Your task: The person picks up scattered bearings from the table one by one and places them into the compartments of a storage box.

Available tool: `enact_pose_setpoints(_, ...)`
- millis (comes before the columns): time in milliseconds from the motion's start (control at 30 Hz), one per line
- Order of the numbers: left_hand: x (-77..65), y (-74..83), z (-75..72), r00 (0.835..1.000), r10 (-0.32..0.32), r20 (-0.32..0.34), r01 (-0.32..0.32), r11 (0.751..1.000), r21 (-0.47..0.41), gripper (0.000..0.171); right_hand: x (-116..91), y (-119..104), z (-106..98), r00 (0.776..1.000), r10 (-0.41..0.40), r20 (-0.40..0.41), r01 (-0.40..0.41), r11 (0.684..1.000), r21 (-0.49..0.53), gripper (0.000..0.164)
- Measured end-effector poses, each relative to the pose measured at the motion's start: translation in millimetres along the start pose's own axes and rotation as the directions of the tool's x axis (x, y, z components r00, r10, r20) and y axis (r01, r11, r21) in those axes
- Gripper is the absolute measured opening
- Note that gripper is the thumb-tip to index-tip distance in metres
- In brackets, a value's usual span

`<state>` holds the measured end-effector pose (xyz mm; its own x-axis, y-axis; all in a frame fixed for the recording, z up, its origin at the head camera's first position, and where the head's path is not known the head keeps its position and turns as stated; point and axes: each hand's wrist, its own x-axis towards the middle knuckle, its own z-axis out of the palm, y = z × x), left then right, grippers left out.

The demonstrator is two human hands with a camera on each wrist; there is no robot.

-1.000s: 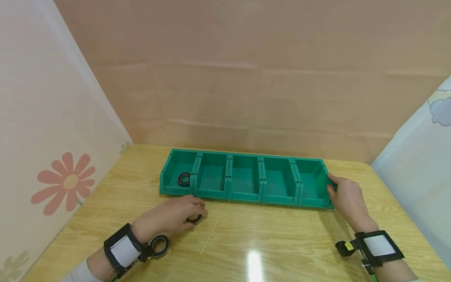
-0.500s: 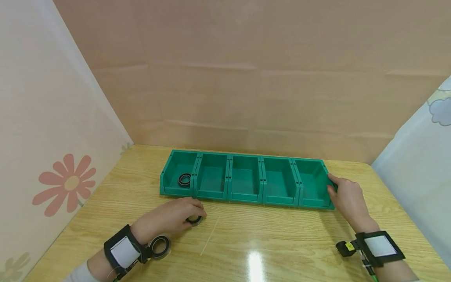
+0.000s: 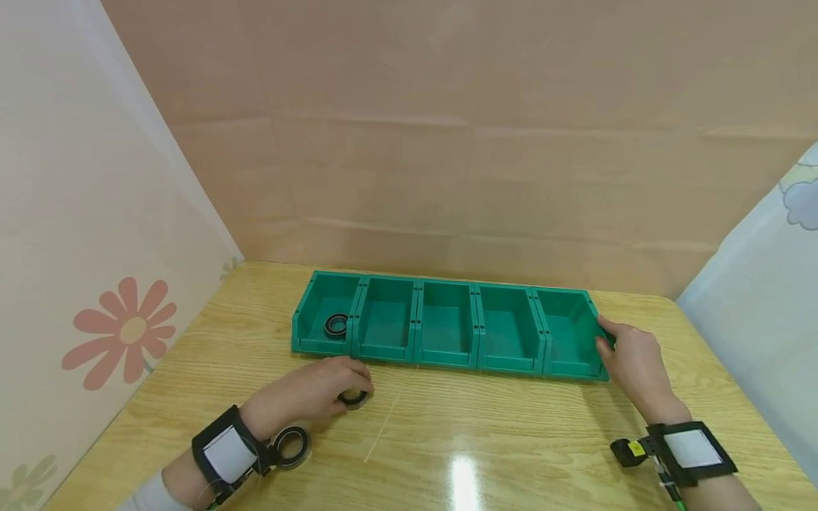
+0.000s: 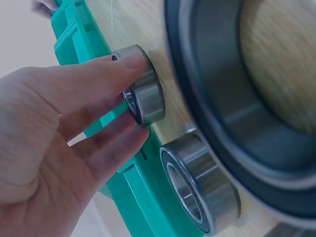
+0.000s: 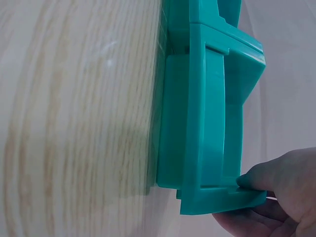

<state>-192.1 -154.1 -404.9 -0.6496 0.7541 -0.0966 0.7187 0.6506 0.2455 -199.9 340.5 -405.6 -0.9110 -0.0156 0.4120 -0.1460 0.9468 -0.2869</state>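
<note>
My left hand (image 3: 313,389) pinches a ball bearing (image 4: 149,96) between thumb and fingers, low over the wooden table in front of the green bins. A second bearing (image 4: 217,180) stands on the table just beside it in the left wrist view; the hand hides it in the head view. Close to the left wrist strap lies a larger-looking bearing (image 3: 304,448). One more bearing (image 3: 329,326) rests inside the leftmost bin. At the far right end, my right hand (image 3: 635,360) grips the side wall of the last bin (image 5: 217,200), thumb inside and fingers outside.
Several green bins (image 3: 446,359) are joined in a row near the back of the wooden table (image 3: 511,440). A brown covered wall (image 3: 447,177) rises behind them. Pale patterned panels flank the table at left (image 3: 77,213) and right (image 3: 767,284).
</note>
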Motion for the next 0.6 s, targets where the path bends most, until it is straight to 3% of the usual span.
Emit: enact_pose_setpoints(600, 1.5, -0.9, 0.2, 1.0, 0.006, 0.001, -0.006, 1.0, 0.012, 0.041, -1.5, -1.7, -2.1, 1.0, 0.013, 0.017, -0.013, 1.0, -0.005, 0.039)
